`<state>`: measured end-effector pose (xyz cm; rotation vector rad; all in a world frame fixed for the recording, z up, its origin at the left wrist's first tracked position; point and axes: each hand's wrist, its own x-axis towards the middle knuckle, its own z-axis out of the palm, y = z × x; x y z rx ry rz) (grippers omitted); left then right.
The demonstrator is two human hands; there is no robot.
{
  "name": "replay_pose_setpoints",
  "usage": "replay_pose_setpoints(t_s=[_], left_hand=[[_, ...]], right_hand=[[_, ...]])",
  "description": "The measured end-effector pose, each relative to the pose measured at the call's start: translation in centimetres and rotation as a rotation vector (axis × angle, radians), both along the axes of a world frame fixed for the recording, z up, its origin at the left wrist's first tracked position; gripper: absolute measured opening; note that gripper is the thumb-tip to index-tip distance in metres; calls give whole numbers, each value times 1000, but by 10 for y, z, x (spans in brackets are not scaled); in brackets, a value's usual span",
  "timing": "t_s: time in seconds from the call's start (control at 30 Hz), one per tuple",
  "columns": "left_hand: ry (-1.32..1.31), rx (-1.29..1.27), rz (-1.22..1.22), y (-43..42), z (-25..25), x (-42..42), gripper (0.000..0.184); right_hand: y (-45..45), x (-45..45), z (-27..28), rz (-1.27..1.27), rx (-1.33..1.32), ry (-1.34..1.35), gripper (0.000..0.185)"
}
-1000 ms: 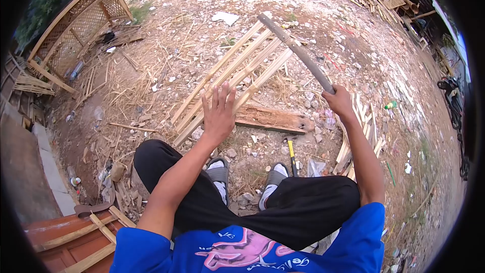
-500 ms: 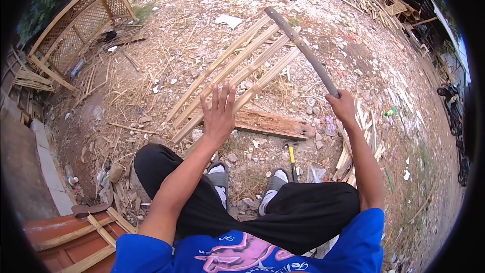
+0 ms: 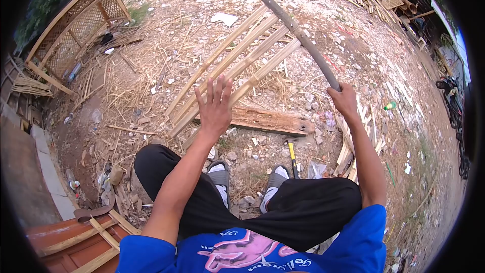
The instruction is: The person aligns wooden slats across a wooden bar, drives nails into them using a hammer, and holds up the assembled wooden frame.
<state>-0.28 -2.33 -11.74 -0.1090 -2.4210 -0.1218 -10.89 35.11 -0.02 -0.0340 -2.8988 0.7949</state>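
My right hand (image 3: pixel 343 102) is closed around the lower end of a dark curved pole (image 3: pixel 316 55). Several pale wooden slats (image 3: pixel 262 72) run from the pole's upper part down to the left, side by side with gaps between them. My left hand (image 3: pixel 214 108) lies over the slats near their lower part, palm down and fingers spread. Beneath the slats is a thick, weathered wooden beam (image 3: pixel 268 120) on the ground. The slats' lower ends are partly hidden by my left hand and forearm.
A hammer with a yellow and black handle (image 3: pixel 293 157) lies by my right foot. Loose wood strips (image 3: pixel 348 159) are piled at the right. A lattice panel (image 3: pixel 76 33) stands at the upper left, and a reddish wooden panel (image 3: pixel 70 253) lies at the lower left.
The pole's upper end and the slats have shifted slightly upward in the view. My left hand has moved a little up and left, its fingers more spread. My right hand keeps its grip.
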Motion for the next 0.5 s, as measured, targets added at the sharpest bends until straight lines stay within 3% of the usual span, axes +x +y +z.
replay_pose_setpoints(t_s=[0.5], left_hand=[[-175,18,-10,10,-6,9,98]], right_hand=[[5,4,-12,-11,18,-3,40]])
